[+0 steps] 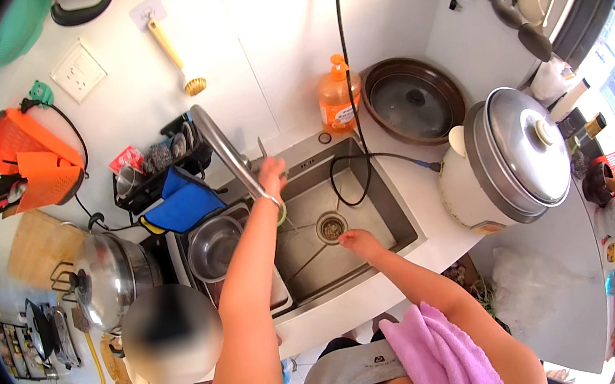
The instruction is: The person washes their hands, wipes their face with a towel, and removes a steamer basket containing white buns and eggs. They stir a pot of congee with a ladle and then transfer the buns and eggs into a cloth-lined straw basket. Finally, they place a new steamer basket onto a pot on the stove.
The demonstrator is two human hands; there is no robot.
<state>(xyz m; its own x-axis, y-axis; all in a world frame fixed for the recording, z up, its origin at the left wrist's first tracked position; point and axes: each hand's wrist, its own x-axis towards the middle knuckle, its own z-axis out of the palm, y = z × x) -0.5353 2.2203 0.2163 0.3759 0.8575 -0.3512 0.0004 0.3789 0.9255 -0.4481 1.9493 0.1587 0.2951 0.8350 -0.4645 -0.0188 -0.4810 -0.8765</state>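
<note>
My left hand [272,175] is at the back of the steel sink [405,234], its fingers closed at the upright faucet lever [262,147]. The curved faucet spout [221,145] passes just left of that hand and over the basin. My right hand [360,241] hovers above the basin near the drain [332,227]. Its fingers are curled in, and nothing shows in them. Left of my left forearm, a steel bowl [214,248] sits in a steel tray [280,291]. A green curved edge beside my left wrist is mostly hidden.
A black cable [343,34] hangs into the sink and runs to the large cooker [503,156] at right. An orange pump bottle [336,96] and a brown round pan [414,100] stand behind. Leftward are a blue cloth [184,201], a lidded steel pot [106,270] and an orange utensil holder [52,173].
</note>
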